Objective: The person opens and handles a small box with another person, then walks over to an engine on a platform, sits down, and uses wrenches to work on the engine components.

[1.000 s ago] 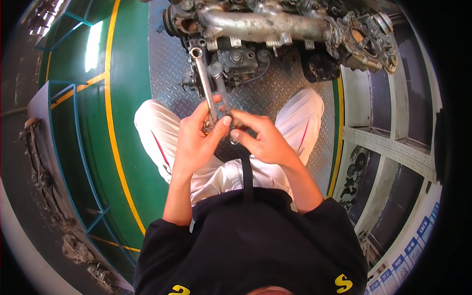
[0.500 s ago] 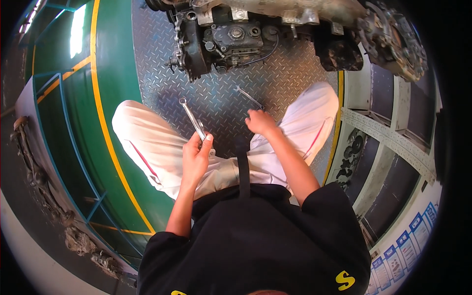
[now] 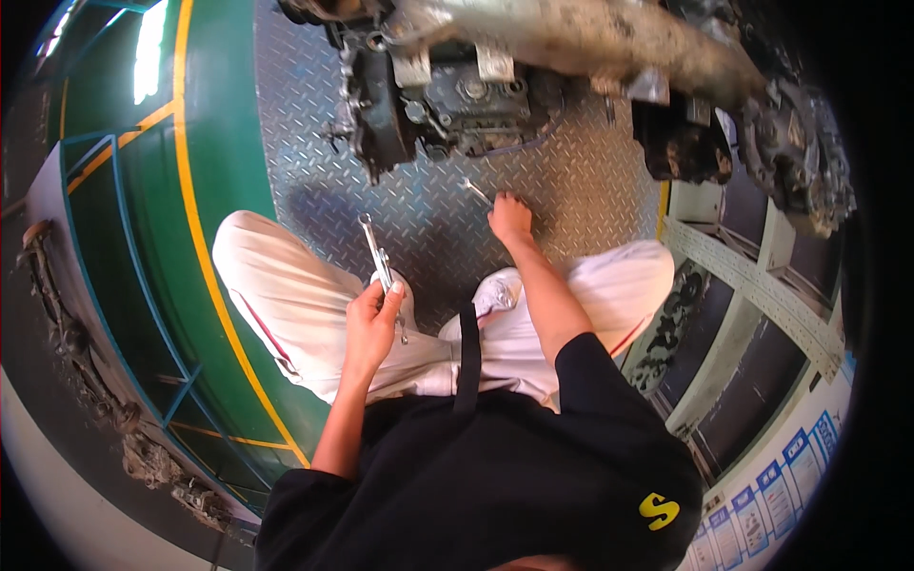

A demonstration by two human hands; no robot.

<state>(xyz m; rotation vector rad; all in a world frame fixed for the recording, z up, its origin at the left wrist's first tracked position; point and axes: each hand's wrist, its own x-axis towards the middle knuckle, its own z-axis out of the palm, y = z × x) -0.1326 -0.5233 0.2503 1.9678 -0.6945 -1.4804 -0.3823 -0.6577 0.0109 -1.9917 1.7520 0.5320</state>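
My left hand (image 3: 371,316) is closed around a small bunch of silver wrenches (image 3: 372,244). Their ring ends point away from me, and another end sticks out below my fingers. How many there are is hard to make out. Farther ahead, my right hand (image 3: 511,219) reaches down to the tread-plate floor. Its curled fingers close over the near end of a single wrench (image 3: 476,191), whose far end shows on the plate. The fingertips themselves are hidden under the hand.
A large greasy engine (image 3: 466,100) with a rusty pipe (image 3: 571,38) across its top stands just beyond my hands. Pale metal framing (image 3: 752,276) lies to the right. Blue rails (image 3: 143,276) and a yellow line (image 3: 205,247) on green floor run along the left.
My right hand has moved forward and down onto the loose wrench, covering its near end. The left hand still holds its wrenches. My view has shifted, with the engine lower in it.
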